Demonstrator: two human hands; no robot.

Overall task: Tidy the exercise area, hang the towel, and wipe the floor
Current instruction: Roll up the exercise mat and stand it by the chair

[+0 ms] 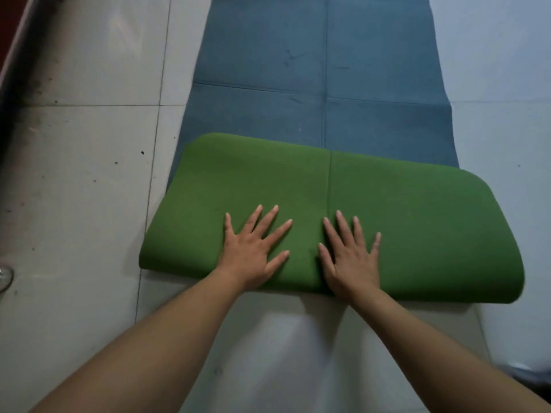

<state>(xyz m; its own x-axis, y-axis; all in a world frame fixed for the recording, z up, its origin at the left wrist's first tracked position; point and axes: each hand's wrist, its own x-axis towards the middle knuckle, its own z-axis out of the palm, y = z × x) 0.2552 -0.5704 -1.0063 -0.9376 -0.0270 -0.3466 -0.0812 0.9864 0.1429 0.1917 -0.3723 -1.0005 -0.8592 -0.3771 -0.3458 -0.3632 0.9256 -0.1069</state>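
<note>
Head view, left hand (253, 251) and right hand (350, 259) flat, fingers spread, pressing folded green mat (423, 222)

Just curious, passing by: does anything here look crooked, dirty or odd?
The green turned-over part of the mat slants across the blue stretch and juts past its right edge. The left hand and right hand press flat on it. Dark specks and grime mark the floor tiles at left.

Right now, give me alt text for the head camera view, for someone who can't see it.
A person's left hand and right hand press flat, fingers spread, on the green turned-over end of an exercise mat. The mat's blue side lies flat beyond it on a pale tiled floor, grimy along the left edge.
</note>
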